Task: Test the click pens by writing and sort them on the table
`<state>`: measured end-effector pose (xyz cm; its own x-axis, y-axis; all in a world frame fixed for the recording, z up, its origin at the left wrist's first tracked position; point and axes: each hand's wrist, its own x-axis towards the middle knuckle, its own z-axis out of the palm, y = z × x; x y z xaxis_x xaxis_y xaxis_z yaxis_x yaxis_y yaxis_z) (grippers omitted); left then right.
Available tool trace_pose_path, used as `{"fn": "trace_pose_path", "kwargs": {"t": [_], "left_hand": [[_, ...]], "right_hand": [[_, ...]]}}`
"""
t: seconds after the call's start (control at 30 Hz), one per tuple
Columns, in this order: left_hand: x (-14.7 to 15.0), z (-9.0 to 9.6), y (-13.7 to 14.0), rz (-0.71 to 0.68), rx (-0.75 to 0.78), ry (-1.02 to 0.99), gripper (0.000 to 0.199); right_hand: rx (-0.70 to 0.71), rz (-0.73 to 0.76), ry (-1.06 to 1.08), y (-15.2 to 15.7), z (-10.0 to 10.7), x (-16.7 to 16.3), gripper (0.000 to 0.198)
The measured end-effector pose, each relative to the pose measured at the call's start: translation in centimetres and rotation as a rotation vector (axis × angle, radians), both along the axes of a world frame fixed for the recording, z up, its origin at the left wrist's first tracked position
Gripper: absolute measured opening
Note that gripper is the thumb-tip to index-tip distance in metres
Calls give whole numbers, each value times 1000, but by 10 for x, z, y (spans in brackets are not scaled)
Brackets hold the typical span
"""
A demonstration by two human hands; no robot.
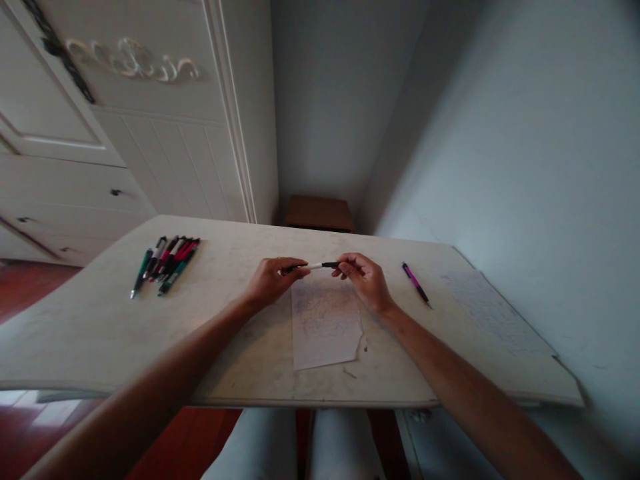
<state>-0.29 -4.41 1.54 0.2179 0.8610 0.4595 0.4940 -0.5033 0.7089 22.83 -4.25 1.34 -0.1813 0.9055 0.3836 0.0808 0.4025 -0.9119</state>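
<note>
A white and black pen (316,266) is held level between my two hands, above the top edge of a scribbled sheet of paper (325,333). My left hand (275,277) pinches its left end, and the fingers cover part of it. At the black right end, my right hand (364,277) grips with thumb and fingertips. The paper has a torn right edge. To the right of my right hand lies a purple and black pen (415,283), apart from it.
A bunch of several pens (170,260) lies on the left of the white table (235,360). Handwriting (485,307) covers the table's right side. A wall (540,167) borders the right, white cabinets (165,147) stand at the left, and a brown wooden piece (320,212) is behind.
</note>
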Motion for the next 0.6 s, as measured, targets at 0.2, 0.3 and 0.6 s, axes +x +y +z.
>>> {"fn": "trace_pose_path", "kwargs": {"t": [0.2, 0.3, 0.6], "left_hand": [[0, -1, 1, 1, 32, -2, 26], [-1, -2, 2, -21, 85, -8, 25], [6, -2, -3, -37, 255, -105, 15]], "right_hand": [[6, 11, -35, 1, 0, 5, 28], [13, 23, -66, 2, 1, 6, 29], [-47, -86, -4, -9, 7, -6, 37]]}}
